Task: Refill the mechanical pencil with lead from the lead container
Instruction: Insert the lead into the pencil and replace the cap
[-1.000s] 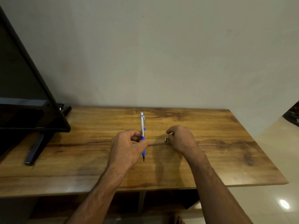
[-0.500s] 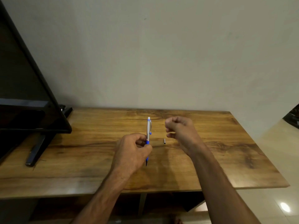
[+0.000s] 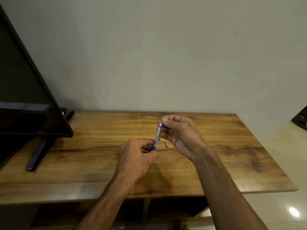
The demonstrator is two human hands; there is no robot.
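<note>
From my feed, the left hand (image 3: 136,161) covers the lower barrel and tip of the mechanical pencil (image 3: 157,136), so I can't see how the fingers sit on it. At the pencil's top, the right hand (image 3: 180,135) pinches something too thin for me to make out, and the small metal piece (image 3: 166,144) lying on the surface (image 3: 93,156) is too tiny to identify. The black monitor (image 3: 25,97) is cut off by the left edge.

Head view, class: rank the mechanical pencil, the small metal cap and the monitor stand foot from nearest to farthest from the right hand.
1. mechanical pencil: its top is at the right hand fingertips.
2. small metal cap: on the table, just beside that hand.
3. monitor stand foot: far left.
</note>
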